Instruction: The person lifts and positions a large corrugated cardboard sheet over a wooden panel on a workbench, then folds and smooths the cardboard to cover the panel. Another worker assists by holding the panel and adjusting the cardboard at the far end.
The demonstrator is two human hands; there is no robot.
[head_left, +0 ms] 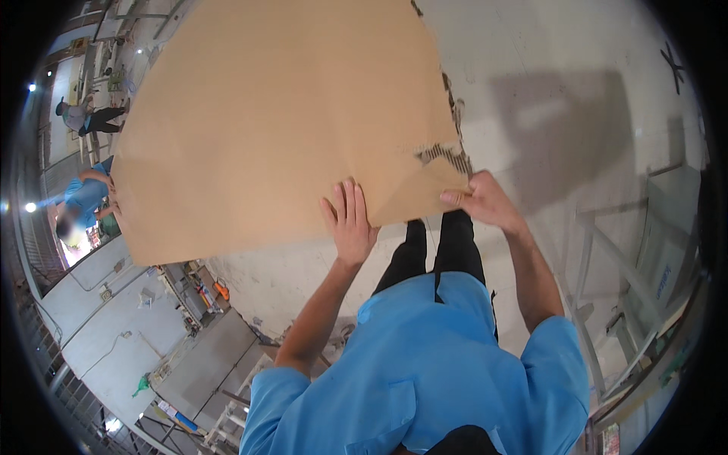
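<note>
A large brown cardboard sheet (pixel 265 121) spreads in front of me, its right edge ragged and torn. Near that edge's lower corner, a patch of corrugated inner layer (pixel 447 158) is exposed. Flat on the sheet's near edge lies my left hand (pixel 351 224), fingers stretched out. My right hand (pixel 485 200) pinches the near right corner, thumb on top and the other fingers hidden underneath. A lighter triangular area of the surface runs from this corner toward my left hand.
A person in a blue shirt (pixel 85 199) has hands at the sheet's far left edge. Another person (pixel 83 116) stands farther back. At lower left is a workbench (pixel 208 364) with tools; on the right, a metal frame (pixel 618 258) and a grey panel (pixel 663 235). Pale floor (pixel 523 45) surrounds the sheet.
</note>
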